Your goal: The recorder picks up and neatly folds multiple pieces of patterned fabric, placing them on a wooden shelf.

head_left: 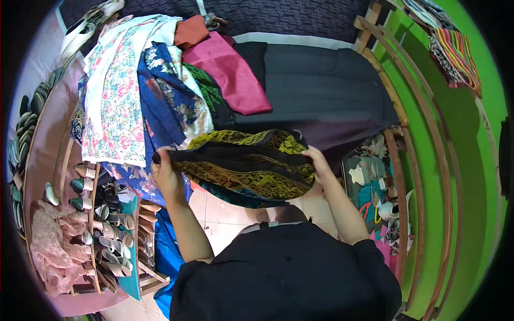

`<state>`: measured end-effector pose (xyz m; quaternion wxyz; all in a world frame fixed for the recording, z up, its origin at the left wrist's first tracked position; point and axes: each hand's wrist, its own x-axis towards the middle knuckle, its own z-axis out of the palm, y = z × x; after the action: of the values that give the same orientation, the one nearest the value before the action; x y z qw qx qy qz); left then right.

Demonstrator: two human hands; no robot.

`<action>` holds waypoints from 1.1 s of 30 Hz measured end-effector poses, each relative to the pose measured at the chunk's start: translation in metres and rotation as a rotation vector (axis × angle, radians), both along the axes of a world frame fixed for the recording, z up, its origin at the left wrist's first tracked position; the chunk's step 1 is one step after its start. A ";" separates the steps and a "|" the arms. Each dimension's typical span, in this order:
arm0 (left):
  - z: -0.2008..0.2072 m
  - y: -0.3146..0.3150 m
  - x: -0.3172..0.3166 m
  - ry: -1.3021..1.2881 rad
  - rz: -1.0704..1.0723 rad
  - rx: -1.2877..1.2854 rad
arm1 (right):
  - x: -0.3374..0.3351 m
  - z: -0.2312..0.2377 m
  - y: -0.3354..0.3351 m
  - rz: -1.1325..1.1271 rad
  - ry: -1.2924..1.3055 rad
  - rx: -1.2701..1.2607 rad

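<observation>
A black cloth with a yellow-green and gold pattern (pixel 257 166) hangs stretched between my two hands in front of my body. My left hand (pixel 165 168) is closed on its left end, thumb up. My right hand (pixel 318 163) pinches the right edge near the top. The middle of the cloth sags in loose folds, and a teal patterned part shows along its lower side. Just beyond my left hand, a white floral cloth (pixel 120 101) and a navy floral cloth (pixel 168 85) lie heaped together.
A pink cloth (pixel 230 72) and a rust-coloured cloth (pixel 191 32) lie on a dark-covered table (pixel 321 80). Shoe racks with several shoes (pixel 115 243) stand at left, beside a pinkish mesh cloth (pixel 56 241). Curved-looking wooden rails (pixel 423 134) run along the green wall at right.
</observation>
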<state>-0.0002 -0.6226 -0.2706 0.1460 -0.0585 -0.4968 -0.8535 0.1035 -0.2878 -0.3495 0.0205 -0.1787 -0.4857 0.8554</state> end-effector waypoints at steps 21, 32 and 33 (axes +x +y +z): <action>-0.081 0.093 0.181 -0.460 -1.070 -0.601 | 0.199 -0.013 -0.120 -0.178 0.139 -0.511; -0.073 0.057 0.238 -0.573 -0.976 -0.222 | 0.249 -0.006 -0.113 -0.019 -0.157 1.098; -0.072 0.057 0.239 -0.556 -0.942 -0.228 | 0.253 -0.002 -0.102 0.124 -0.318 1.237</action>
<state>0.2392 -0.5652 -0.3423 -0.3951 -0.0624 -0.5258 -0.7507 0.3560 -0.3902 -0.3515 -0.0021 -0.2300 -0.8960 0.3798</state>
